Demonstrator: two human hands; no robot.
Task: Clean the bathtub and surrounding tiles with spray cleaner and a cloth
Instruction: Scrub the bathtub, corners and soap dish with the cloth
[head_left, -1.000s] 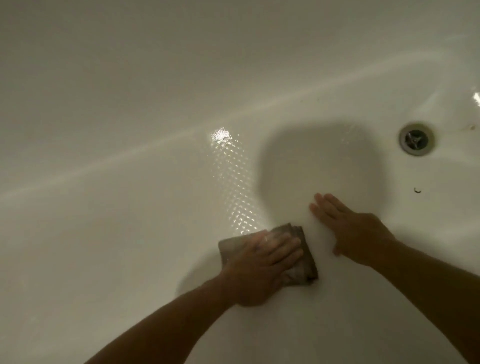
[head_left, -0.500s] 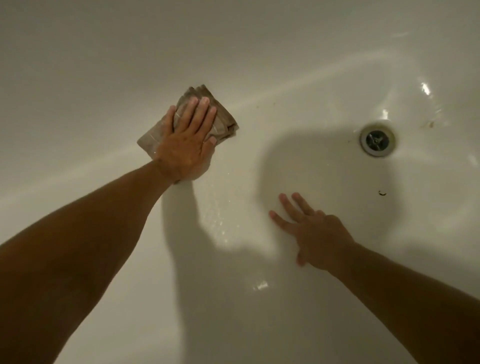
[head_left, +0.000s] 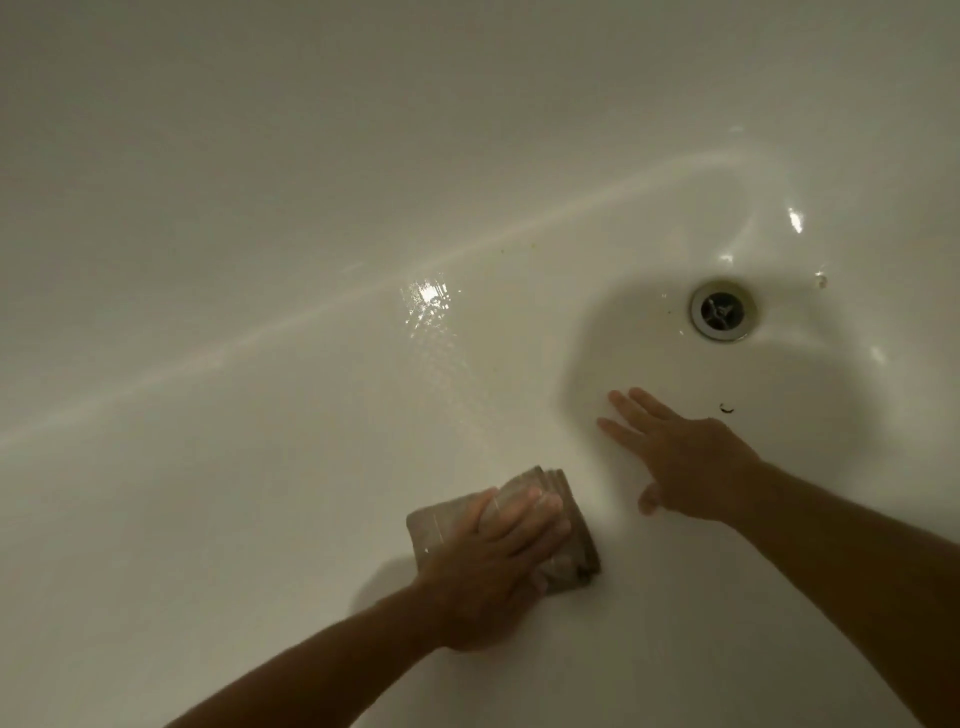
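Note:
I look down into the white bathtub (head_left: 260, 493), at its floor and far wall. A folded grey-brown cloth (head_left: 574, 540) lies on the tub floor near the bottom middle, and my left hand (head_left: 493, 566) presses flat on it with fingers spread over the fabric. To its right, my right hand (head_left: 680, 457) rests flat on the bare tub floor, fingers apart and pointing up-left, holding nothing. No spray cleaner is in view.
A round metal drain (head_left: 723, 310) sits at the upper right. A small dark speck (head_left: 726, 409) lies just below it, near my right hand, and a brown spot (head_left: 821, 281) to the drain's right. Wet, textured floor glints at the middle (head_left: 426, 306).
My left hand has pulled the cloth back from the far wall of the tub down to the near floor, close to my right hand. The right hand stays planted.

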